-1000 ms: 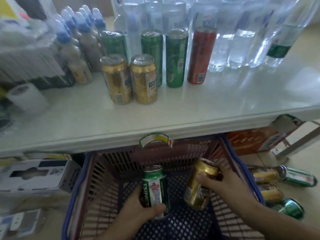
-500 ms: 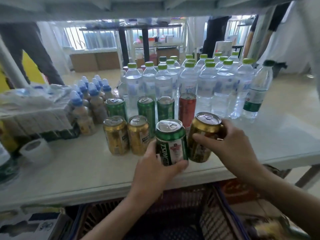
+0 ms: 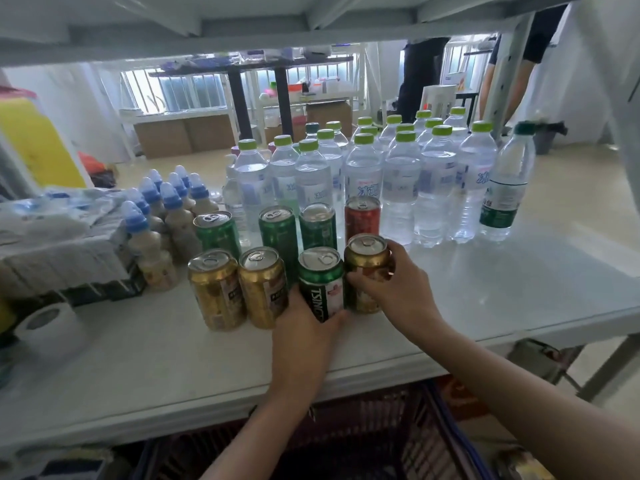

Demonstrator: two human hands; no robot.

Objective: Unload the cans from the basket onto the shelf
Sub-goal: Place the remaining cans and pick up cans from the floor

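Observation:
On the white shelf (image 3: 502,299) my left hand (image 3: 304,327) grips a green can (image 3: 320,282) from the front, standing upright in the front row. Beside it on the right, my right hand (image 3: 398,296) wraps a gold can (image 3: 367,268), also upright on the shelf. Two gold cans (image 3: 239,287) stand to the left in the same row. Behind them stand three green cans (image 3: 278,230) and a red can (image 3: 362,216). The dark mesh basket (image 3: 398,441) sits below the shelf edge; its inside is mostly hidden by my arms.
Water bottles with green caps (image 3: 398,174) fill the back of the shelf. Small blue-capped bottles (image 3: 162,216) and wrapped packs (image 3: 62,237) stand at the left, a paper roll (image 3: 48,323) near the front left. An upper shelf (image 3: 311,26) hangs overhead. A person stands in the background at the right.
Both hands lifted the green and gold cans out of the basket and up to the shelf, then set them further back, in line with the two gold cans.

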